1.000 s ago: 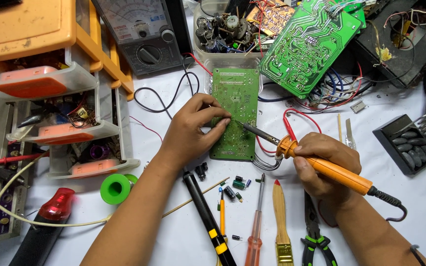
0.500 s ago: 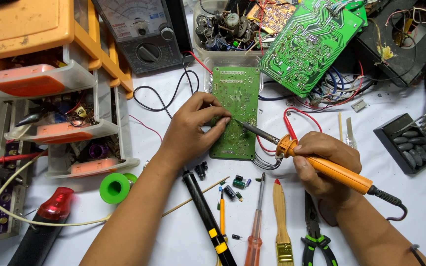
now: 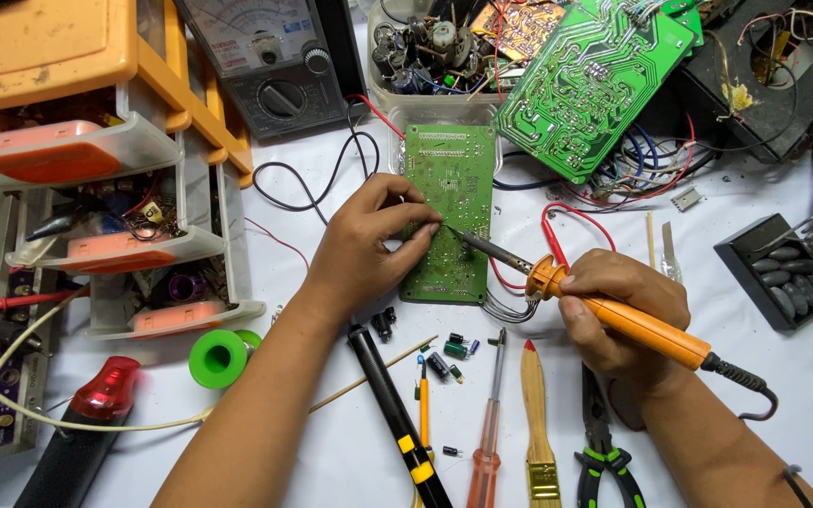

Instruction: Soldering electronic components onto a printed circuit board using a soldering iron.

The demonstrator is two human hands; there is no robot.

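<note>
Soldering iron (image 3: 613,315) tip on circuit board (image 3: 449,207)

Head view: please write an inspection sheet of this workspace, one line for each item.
Surface: white table, crowded.
Job's things: small green circuit board; orange soldering iron, tip on the board.
Clutter: screwdrivers, brush, pliers, green solder spool, loose capacitors.
Hands: left hand rests on the board; right hand grips the iron.
Cables: black and red leads.
Surroundings: orange drawer unit, analog meter, larger green board.
</note>
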